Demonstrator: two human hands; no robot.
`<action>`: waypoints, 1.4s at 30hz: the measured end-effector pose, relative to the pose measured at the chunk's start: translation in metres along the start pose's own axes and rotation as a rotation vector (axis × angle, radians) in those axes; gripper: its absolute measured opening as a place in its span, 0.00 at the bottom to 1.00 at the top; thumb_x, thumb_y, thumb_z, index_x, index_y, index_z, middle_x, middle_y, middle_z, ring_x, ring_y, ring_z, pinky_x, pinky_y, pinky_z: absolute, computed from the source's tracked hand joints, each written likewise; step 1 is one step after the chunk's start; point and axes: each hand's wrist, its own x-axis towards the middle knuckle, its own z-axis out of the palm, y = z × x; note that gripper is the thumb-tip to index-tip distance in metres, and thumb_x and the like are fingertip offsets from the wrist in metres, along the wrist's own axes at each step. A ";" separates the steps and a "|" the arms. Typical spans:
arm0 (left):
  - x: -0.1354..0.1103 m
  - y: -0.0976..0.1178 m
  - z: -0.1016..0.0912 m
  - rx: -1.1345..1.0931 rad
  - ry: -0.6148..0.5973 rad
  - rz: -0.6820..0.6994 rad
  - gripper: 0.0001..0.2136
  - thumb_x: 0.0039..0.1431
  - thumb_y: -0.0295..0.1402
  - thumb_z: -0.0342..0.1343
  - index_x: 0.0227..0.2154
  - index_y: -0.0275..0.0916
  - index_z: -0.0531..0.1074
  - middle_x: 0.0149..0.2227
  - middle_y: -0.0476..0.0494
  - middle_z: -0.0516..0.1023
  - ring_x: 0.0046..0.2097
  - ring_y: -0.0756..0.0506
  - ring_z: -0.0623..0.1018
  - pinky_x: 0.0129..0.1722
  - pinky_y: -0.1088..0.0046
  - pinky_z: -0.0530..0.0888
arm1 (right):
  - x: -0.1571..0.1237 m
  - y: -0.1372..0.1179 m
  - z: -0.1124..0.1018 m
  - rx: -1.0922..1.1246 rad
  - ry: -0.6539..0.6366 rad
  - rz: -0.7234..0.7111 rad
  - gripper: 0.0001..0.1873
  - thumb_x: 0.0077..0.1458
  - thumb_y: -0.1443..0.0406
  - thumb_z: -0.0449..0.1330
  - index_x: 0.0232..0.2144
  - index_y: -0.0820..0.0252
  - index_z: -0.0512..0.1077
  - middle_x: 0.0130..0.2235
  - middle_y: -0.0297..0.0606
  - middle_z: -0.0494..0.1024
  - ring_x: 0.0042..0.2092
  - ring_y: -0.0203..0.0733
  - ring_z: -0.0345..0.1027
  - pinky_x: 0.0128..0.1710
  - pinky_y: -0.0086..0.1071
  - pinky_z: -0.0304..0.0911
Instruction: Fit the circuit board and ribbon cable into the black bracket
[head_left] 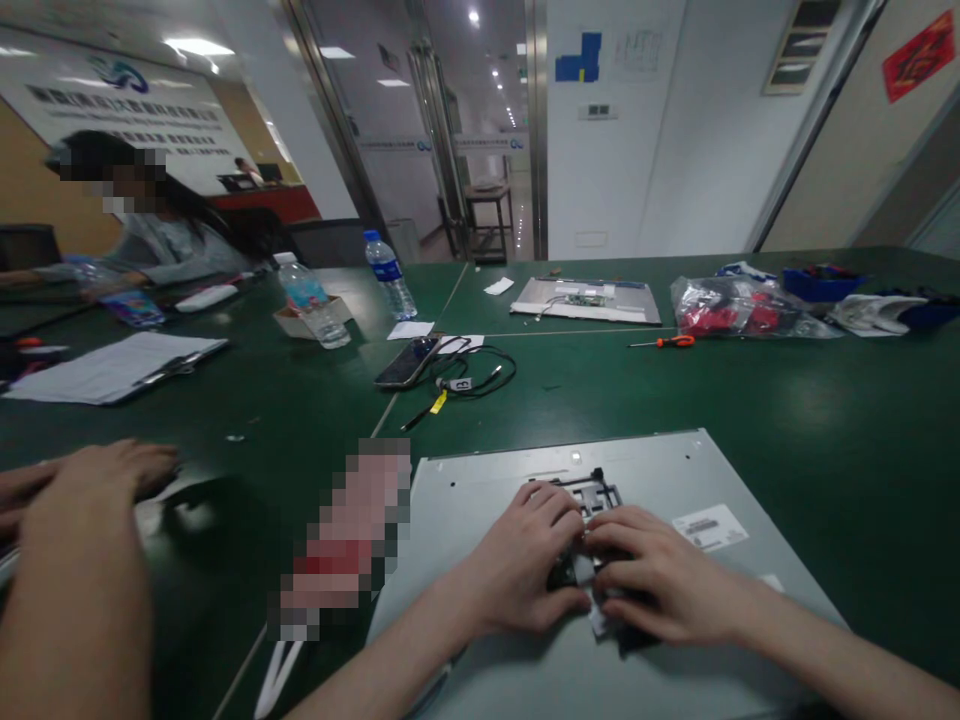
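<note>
A grey metal panel (675, 470), the back of a flat screen, lies on the green table (825, 400) in front of me. Near its middle sits a small black part (596, 492) with a white piece under it. My left hand (525, 560) and my right hand (660, 575) rest side by side on that black part, fingers curled and pressed onto it. A white label (709, 526) is stuck on the panel just right of my hands.
Another person's arm and hand (82, 500) lie on the table at the left. Further back are a phone (406, 362), black cables (480, 375), two water bottles (311, 300), a clipboard (112, 365), an orange screwdriver (667, 342), a second panel (592, 300), and a bag of red parts (742, 310). A person sits far left.
</note>
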 end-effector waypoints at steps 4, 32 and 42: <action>0.000 0.001 0.000 0.003 0.010 -0.001 0.26 0.50 0.43 0.71 0.47 0.41 0.68 0.50 0.41 0.72 0.53 0.36 0.69 0.59 0.53 0.63 | 0.000 0.000 0.002 -0.005 -0.003 -0.007 0.07 0.66 0.63 0.59 0.43 0.56 0.76 0.55 0.42 0.73 0.62 0.47 0.61 0.61 0.44 0.58; -0.001 0.003 0.000 -0.011 0.042 0.017 0.24 0.54 0.46 0.65 0.49 0.40 0.67 0.51 0.38 0.72 0.55 0.35 0.69 0.63 0.51 0.61 | 0.002 -0.006 0.006 -0.063 -0.007 -0.022 0.07 0.65 0.64 0.61 0.45 0.56 0.76 0.56 0.43 0.74 0.61 0.49 0.62 0.60 0.46 0.61; -0.002 0.001 0.002 -0.003 0.029 -0.008 0.26 0.50 0.44 0.69 0.48 0.41 0.66 0.52 0.39 0.71 0.55 0.34 0.69 0.64 0.51 0.60 | 0.004 -0.011 0.002 -0.024 -0.003 0.018 0.10 0.62 0.67 0.62 0.46 0.59 0.72 0.57 0.44 0.74 0.61 0.48 0.63 0.62 0.44 0.60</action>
